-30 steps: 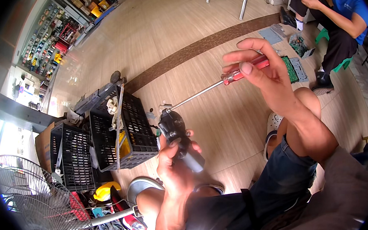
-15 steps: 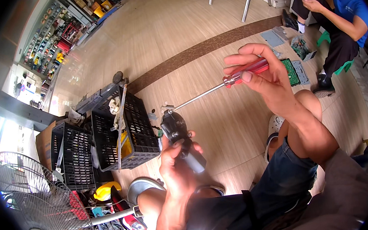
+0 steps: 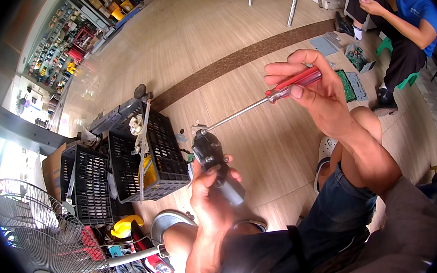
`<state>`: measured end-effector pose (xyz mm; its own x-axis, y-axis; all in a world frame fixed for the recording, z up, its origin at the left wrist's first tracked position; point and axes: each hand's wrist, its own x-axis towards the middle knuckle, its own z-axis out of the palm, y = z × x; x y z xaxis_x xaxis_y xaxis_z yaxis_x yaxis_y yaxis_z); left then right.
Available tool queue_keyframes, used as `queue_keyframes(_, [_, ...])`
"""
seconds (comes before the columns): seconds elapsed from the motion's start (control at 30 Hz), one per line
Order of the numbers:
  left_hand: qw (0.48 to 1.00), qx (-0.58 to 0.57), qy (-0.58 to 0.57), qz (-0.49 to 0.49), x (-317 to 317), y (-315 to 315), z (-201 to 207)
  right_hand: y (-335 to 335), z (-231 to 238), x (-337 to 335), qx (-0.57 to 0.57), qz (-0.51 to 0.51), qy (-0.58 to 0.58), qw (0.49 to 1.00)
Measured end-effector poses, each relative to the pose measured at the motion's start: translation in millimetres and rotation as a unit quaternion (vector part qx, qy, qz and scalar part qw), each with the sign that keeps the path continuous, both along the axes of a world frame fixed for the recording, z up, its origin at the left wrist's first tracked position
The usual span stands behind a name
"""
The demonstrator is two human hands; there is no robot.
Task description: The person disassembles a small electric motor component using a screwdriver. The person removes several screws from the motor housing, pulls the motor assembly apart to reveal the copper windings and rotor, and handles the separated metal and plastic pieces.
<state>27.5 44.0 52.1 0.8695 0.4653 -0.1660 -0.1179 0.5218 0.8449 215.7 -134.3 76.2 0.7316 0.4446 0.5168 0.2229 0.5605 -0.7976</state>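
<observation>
Left hand [image 3: 208,200]: its grip was closed round the part [image 3: 208,150], held up over the floor [image 3: 268,168].
Right hand [image 3: 327,101]: its grip was curled round the handle of the screwdriver [image 3: 272,97].
Tip [image 3: 204,131]: at the part's upper edge; contact could not be told.
Crate [image 3: 169,141]: left of the part, its right edge near the left hand in view.
Room: floor spread between crate and board [image 3: 348,87], back to the brown strip [image 3: 253,54].

Dark grey-brown sleeve [image 3: 410,218], dark blue denim shorts [image 3: 320,205], white clog [image 3: 327,146] (perforated across the top)
</observation>
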Motion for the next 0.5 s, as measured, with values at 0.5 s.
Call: queue_keyframes(0.5, [1.000,-0.010,0.007,-0.016,1,1,-3,-1,-2,0,0.005,-0.013,-0.018,1.000])
